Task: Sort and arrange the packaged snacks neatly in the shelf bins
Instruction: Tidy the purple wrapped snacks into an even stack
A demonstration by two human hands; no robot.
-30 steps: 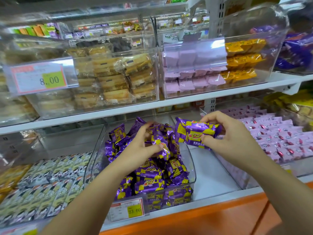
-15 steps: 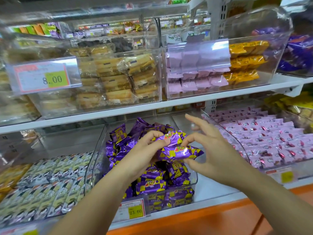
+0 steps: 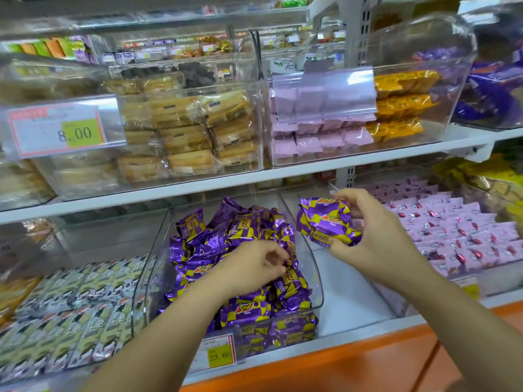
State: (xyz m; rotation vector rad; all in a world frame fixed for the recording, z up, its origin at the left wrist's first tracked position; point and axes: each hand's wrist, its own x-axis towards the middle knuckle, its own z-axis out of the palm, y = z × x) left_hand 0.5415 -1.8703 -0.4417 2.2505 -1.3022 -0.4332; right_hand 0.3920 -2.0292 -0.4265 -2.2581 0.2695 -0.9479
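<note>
The left hand (image 3: 252, 267) sits low in the clear bin (image 3: 318, 290) of purple snacks (image 3: 243, 312), fingers curled down onto the pile. Blur hides whether they pinch one or only touch. Beyond it, to the right, the right hand (image 3: 370, 239) pinches a purple packet (image 3: 325, 222), thumb below and fingertips above. It holds the packet in the air outside the bin, over the bare shelf (image 3: 348, 292) strip before the pink snacks (image 3: 452, 233). The packet's long axis slants from upper left to lower right. The pile lies down and left of it, so I judge the return to be a short leftward drop over the bin's right wall.
</note>
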